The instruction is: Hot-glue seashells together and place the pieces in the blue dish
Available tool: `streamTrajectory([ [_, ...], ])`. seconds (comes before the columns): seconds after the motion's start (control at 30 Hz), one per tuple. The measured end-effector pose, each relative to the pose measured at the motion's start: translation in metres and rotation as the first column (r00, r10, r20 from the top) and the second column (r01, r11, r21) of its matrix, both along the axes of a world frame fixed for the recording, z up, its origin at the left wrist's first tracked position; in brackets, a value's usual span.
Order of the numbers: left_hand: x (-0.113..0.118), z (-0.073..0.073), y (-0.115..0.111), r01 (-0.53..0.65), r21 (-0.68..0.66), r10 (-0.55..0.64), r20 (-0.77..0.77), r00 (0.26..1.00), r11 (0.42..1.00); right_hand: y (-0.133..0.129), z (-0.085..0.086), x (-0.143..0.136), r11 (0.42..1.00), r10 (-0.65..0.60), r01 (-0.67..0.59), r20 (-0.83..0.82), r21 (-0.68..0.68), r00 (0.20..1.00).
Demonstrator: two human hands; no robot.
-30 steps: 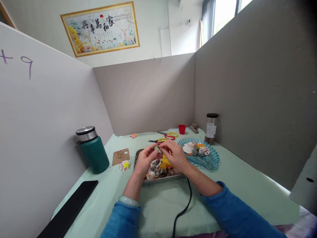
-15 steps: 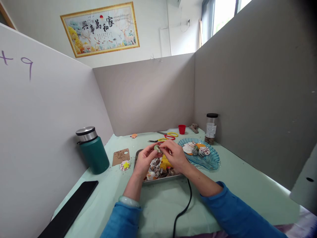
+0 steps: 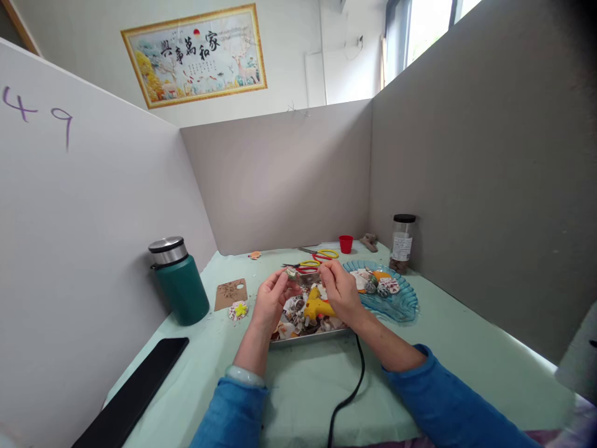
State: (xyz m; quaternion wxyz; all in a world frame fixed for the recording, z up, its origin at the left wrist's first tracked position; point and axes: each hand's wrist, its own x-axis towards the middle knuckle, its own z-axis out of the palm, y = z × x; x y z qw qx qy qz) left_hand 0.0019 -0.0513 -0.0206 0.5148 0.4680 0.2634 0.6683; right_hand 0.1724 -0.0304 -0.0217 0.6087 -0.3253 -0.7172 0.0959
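Between the fingertips of my left hand is a small greenish shell, held above the metal tray. My right hand is closed in a pinch over the tray's right side, apart from the shell; whatever it pinches is too small to make out. Under my hands the tray holds many shells and a yellow glue gun, with a black cord running from the tray toward me. My right hand partly covers the glue gun and the tray's right end.
A blue shell-shaped dish with shells lies right of the tray. Behind are scissors, a red cup and a jar. On the left are a green bottle, brown card, decorated shell and black slab.
My right hand has moved right, away from the shell in my left hand, opening a gap between them. More of the glue gun shows. The whole view has shifted slightly.
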Motion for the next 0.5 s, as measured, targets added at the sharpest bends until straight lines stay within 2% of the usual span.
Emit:
streamTrajectory([
  [0.27,-0.0013,0.0024,-0.005,0.095,-0.024,-0.094,0.033,0.995,0.995,-0.0034,0.0003,-0.0022,0.998,0.048,-0.049,0.015,0.029,0.999],
  [0.4,0.0017,0.0038,-0.0068,0.076,0.001,-0.076,0.012,0.997,0.997,-0.0054,0.0004,-0.0061,0.99,0.131,-0.133,0.055,0.043,0.99],
  [0.5,0.0032,0.0023,-0.0051,0.028,0.045,-0.027,-0.03,0.999,0.999,-0.0055,-0.0013,-0.0088,0.987,0.146,-0.151,0.084,0.056,0.986],
])
